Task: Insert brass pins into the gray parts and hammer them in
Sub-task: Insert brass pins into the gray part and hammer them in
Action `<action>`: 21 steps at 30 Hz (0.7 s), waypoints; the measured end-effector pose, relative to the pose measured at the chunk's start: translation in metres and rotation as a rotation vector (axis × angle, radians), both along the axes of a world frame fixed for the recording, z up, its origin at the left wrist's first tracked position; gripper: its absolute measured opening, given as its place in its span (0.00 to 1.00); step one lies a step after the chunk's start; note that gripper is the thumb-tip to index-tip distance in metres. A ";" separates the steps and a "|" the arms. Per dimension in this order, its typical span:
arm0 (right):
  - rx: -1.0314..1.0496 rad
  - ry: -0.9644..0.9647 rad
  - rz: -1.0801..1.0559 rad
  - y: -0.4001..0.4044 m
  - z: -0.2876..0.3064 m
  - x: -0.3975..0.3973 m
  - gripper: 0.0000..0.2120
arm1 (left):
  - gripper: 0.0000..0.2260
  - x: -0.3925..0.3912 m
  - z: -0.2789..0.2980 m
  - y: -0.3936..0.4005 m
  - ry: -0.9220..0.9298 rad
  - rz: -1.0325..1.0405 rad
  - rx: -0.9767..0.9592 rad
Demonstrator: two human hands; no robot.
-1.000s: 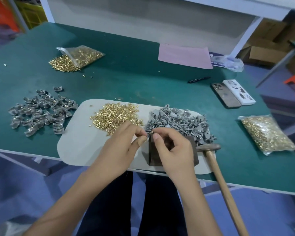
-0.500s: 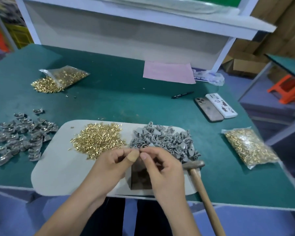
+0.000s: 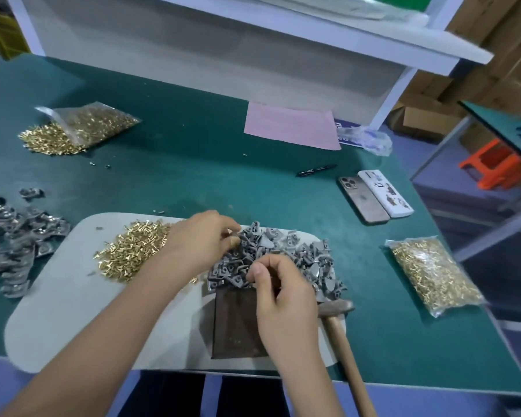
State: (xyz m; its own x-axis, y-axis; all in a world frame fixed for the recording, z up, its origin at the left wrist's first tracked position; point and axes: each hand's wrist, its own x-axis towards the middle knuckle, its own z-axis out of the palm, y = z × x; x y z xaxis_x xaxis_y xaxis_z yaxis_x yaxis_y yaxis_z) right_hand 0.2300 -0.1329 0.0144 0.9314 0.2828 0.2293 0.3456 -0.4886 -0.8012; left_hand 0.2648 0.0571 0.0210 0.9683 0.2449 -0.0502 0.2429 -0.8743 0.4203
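On pale grey oval mat: heap of small gray plastic parts, loose brass pins left, dark metal block near. Left hand fingertips pinched at heap's left edge; right hand fingers pressed together, contents indiscernible, hiding block's right side. Wooden-handled hammer lies right.

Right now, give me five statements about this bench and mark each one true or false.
1. The hammer is raised in the right hand. False: it lies on the table, unheld, beside that hand.
2. The left hand reaches into the pile of gray parts. True.
3. Two phones lie side by side on the green table. True.
4. The loose brass pins on the white mat lie right of the gray parts. False: they lie left of them.
5. The sealed bag of pins sits near the table's right edge. True.
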 end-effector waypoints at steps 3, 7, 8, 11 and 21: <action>0.049 0.036 -0.001 -0.001 0.001 0.001 0.06 | 0.11 0.007 -0.002 0.000 0.029 -0.014 -0.053; 0.039 0.022 0.012 -0.002 0.001 0.001 0.05 | 0.05 0.006 -0.005 0.000 -0.006 0.011 -0.196; 0.046 0.028 0.019 -0.002 0.001 0.001 0.05 | 0.04 0.003 -0.004 -0.001 -0.036 0.024 -0.228; 0.097 0.050 0.039 -0.004 0.002 0.002 0.06 | 0.03 -0.010 0.002 -0.005 -0.152 0.039 -0.310; 0.337 0.058 -0.061 -0.017 0.003 0.002 0.06 | 0.08 -0.109 0.023 -0.062 -0.299 -0.229 -0.184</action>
